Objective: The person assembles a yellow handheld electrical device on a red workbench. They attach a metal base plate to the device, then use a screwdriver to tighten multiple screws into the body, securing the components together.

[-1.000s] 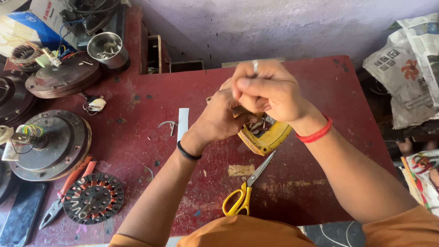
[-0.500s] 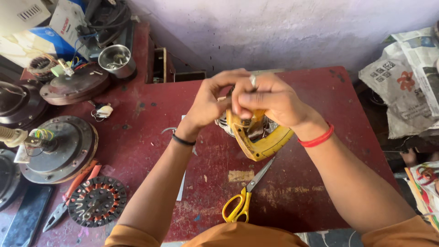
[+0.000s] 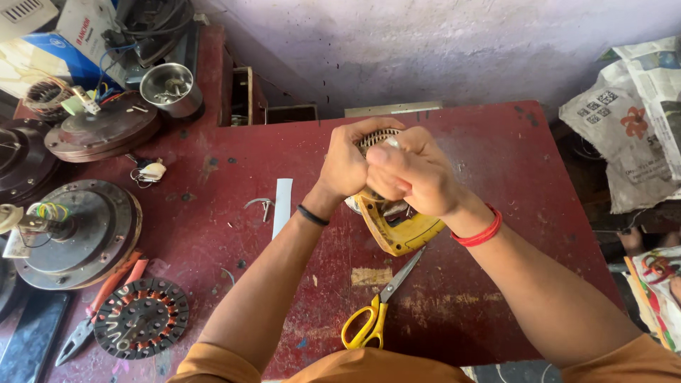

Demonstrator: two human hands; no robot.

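A dark red, scuffed table (image 3: 496,163) fills the view, seen from above, with a pale purple wall along its far edge. At the left lie round metal motor housings (image 3: 78,234), one with coloured wires at its hub, and nearer, a black toothed stator disc (image 3: 142,328) beside red-handled pliers (image 3: 96,308). A small steel cup (image 3: 169,89) stands far left. Crumpled newspaper (image 3: 631,120) sits at the far right.

At the table's middle, both hands meet over a yellow-cased tool (image 3: 401,228) with a ribbed metal part at its top. The tool rests on the table, tilted, just below the hands. The left hand (image 3: 347,163), with a black band at the wrist, curls its grip closed around the tool's upper part. The right hand (image 3: 411,174), with a red band at the wrist, presses against the left, its grip closed in a loose fist over the same part; what its fingertips pinch is hidden.

Yellow-handled scissors (image 3: 376,312) lie near, closed. A white strip (image 3: 282,197) lies left of the hands.
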